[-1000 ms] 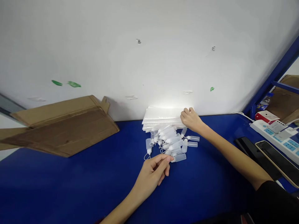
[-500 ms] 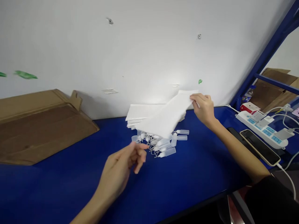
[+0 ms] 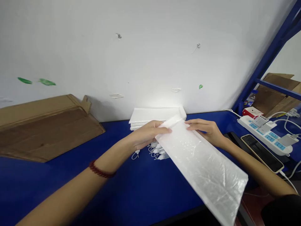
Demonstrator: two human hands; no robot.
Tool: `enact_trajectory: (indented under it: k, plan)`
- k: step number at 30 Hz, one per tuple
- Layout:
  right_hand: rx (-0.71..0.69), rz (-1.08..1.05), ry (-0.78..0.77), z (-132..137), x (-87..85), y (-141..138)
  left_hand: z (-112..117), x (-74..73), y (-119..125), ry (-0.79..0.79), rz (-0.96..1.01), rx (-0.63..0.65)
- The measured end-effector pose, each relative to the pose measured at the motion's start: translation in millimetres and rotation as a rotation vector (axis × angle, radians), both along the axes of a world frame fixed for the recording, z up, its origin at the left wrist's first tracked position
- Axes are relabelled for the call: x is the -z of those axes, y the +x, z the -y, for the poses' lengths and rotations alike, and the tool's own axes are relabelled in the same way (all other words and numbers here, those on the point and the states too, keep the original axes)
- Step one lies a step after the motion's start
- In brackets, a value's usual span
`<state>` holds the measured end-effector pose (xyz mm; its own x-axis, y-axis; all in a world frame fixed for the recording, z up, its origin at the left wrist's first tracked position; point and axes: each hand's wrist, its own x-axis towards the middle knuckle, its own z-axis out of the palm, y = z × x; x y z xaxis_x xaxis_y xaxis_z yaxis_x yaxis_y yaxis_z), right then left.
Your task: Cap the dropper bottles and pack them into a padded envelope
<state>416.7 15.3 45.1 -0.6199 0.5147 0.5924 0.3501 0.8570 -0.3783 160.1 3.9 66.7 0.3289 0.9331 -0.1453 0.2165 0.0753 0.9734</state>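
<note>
A long clear plastic bag [image 3: 202, 163] slants from the table's middle toward the lower right. My left hand [image 3: 147, 133] grips its upper end from the left, fingers closed on the edge. My right hand [image 3: 207, 129] holds the same end from the right side. Under the bag lies a heap of small translucent squeeze bottles [image 3: 156, 150] with caps on tethers, mostly hidden by the bag. A stack of white bags [image 3: 152, 114] rests flat against the wall behind my hands.
A flattened cardboard box [image 3: 44, 125] leans at the left on the blue table [image 3: 70, 188]. At the right are a phone [image 3: 262, 152], a white power strip [image 3: 268, 135] with plugs and cables, a red-and-white box [image 3: 252, 112], and a blue shelf frame [image 3: 270, 53].
My right hand lifted one bag off the stack and drew it toward me over the bottles. My left hand rose from the bottles and took the bag's upper end.
</note>
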Motion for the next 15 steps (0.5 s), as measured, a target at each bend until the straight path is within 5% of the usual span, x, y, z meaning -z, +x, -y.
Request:
enact_trajectory:
  k: [3, 7, 15]
  plan:
    - [0.072, 0.274, 0.043, 8.0, -16.6, 17.6, 0.1, 1.5, 6.8, -0.128, 0.003, 0.064]
    - [0.297, 0.309, 0.070, 19.9, -35.7, 24.4, -2.0, 3.7, 21.7, 0.002, 0.081, -0.178]
    - [0.441, 0.539, 0.167, 2.9, 8.5, -3.0, -0.6, 11.2, 57.0, 0.043, 0.219, -0.126]
